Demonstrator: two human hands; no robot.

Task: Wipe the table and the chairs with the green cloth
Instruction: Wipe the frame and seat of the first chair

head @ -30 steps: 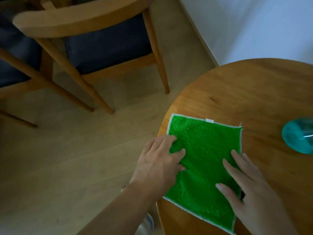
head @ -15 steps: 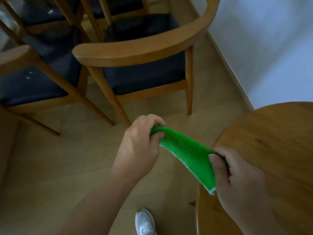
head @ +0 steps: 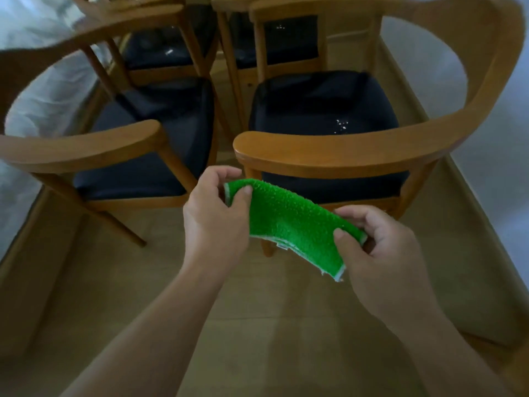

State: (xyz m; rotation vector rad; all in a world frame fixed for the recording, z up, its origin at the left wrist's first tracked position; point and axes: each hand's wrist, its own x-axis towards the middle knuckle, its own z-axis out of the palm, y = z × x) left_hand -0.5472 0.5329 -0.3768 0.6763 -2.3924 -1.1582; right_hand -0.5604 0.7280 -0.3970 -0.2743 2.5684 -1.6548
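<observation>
The green cloth (head: 292, 224), folded into a strip with white edging, hangs in the air between my hands. My left hand (head: 214, 216) pinches its upper left end and my right hand (head: 380, 250) pinches its lower right end. Just beyond the cloth stands a wooden armchair (head: 329, 151) with a curved back rail and a dark seat (head: 323, 104) that bears a few pale specks. A second like chair (head: 86, 147) stands to its left. The table is out of view.
Two more wooden chairs (head: 160, 38) with dark seats stand behind the near pair. Pale wood floor (head: 257, 325) lies under my arms. A white wall (head: 492, 138) runs along the right and a white covering (head: 43, 90) lies at the left.
The cloth was lifted off the round table and folded into a strip held by both hands. The view swung left from the table to face the chairs, which now look much nearer.
</observation>
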